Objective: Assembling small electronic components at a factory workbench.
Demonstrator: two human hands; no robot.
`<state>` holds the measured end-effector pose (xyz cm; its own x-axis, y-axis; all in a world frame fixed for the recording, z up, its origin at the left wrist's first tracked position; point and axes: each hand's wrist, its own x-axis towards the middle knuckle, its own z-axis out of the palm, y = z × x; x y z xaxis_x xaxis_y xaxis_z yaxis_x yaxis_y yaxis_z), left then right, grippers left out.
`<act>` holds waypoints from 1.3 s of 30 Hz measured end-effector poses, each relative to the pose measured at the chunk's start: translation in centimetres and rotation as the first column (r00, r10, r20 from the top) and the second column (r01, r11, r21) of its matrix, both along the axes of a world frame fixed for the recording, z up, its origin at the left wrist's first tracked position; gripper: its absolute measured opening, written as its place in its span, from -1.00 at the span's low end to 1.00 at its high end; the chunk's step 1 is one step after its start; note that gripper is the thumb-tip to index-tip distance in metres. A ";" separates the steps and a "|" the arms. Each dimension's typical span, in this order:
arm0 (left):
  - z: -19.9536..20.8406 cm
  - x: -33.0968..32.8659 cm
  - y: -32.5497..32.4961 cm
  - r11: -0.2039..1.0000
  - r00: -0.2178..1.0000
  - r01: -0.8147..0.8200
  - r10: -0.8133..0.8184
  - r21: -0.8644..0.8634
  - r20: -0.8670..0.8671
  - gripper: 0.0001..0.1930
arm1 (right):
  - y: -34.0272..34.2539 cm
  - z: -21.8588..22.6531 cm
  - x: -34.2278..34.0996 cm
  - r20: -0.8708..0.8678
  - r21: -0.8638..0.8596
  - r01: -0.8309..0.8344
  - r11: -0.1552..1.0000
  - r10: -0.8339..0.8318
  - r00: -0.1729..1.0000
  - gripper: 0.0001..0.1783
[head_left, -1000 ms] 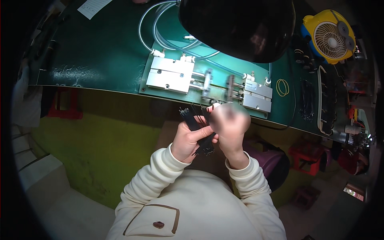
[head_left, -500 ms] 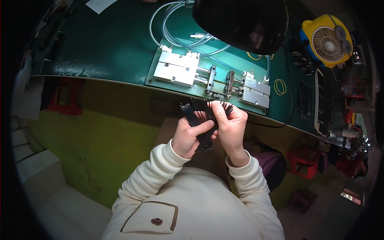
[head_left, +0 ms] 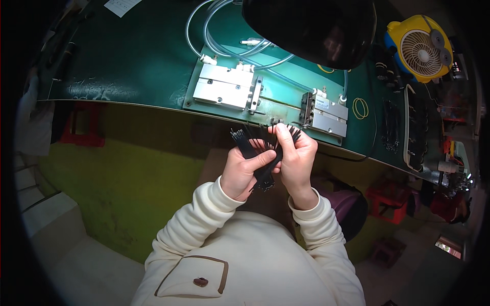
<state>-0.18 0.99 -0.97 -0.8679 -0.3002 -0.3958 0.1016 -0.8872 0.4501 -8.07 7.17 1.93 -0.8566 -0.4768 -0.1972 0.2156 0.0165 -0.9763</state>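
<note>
My left hand [head_left: 238, 171] is closed around a bundle of thin black wires [head_left: 263, 177], some with pale tips, held just in front of the bench edge. The upper ends fan out in two groups, and the lower ends stick out beneath my fingers. My right hand [head_left: 297, 159] pinches part of the fan between thumb and fingers. Just beyond my hands is a fixture with a left silver pneumatic cylinder [head_left: 223, 85] and a right silver cylinder [head_left: 329, 120]. Their dark end blocks stand apart, with a gap between them.
A black lamp shade [head_left: 309, 30] hangs over the green bench [head_left: 127, 56]. Clear air hoses [head_left: 207, 30] loop behind the fixture. To the right lie yellow rubber bands [head_left: 360, 108], more black wires [head_left: 391, 125], a tray [head_left: 409, 127] of dark parts, and a yellow fan [head_left: 421, 48].
The two end blocks of the fixture have drawn apart, the left one leftward and the right one rightward. Both hands keep hold of the wires and have barely moved.
</note>
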 end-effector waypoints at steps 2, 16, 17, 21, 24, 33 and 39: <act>0.0 0.0 0.0 1.000 1.000 0.005 -0.005 -0.008 -0.007 -0.90 | 0.1 -0.1 -0.1 0.012 -0.003 -0.005 1.000 0.005 1.000 -0.77; 0.0 0.5 -0.1 1.000 0.999 0.027 -0.027 -0.007 -0.019 -0.90 | 0.2 0.5 0.2 -0.096 0.009 -0.075 0.997 0.076 0.992 -0.80; -0.1 0.5 -0.1 1.000 1.000 0.023 -0.023 -0.006 -0.015 -0.89 | 0.2 0.5 0.3 -0.098 0.008 -0.076 0.997 0.076 0.992 -0.80; -0.1 0.4 0.0 1.000 1.000 0.009 -0.009 -0.019 -0.001 -0.89 | 0.2 0.3 0.2 -0.060 0.028 -0.039 0.999 0.040 0.997 -0.80; 0.0 0.3 -0.1 1.000 1.000 0.008 -0.008 -0.024 0.017 -0.89 | 0.2 -0.1 0.0 -0.012 0.010 -0.035 0.999 0.035 0.999 -0.79; -0.5 0.1 -0.4 0.998 0.999 0.049 -0.049 -0.034 -0.001 -0.90 | -0.2 -0.1 0.0 -0.020 0.030 0.004 1.000 -0.003 1.000 -0.78; -0.4 0.0 -0.4 0.997 0.998 0.066 -0.066 -0.039 -0.009 -0.91 | 0.0 -0.9 0.0 -0.021 -0.017 0.022 1.000 -0.022 1.000 -0.77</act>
<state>-0.16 0.60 -1.40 -0.8900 -0.2572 -0.3764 0.0483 -0.8742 0.4832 -8.12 7.16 1.05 -0.8710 -0.4607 -0.1706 0.1945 -0.0045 -0.9809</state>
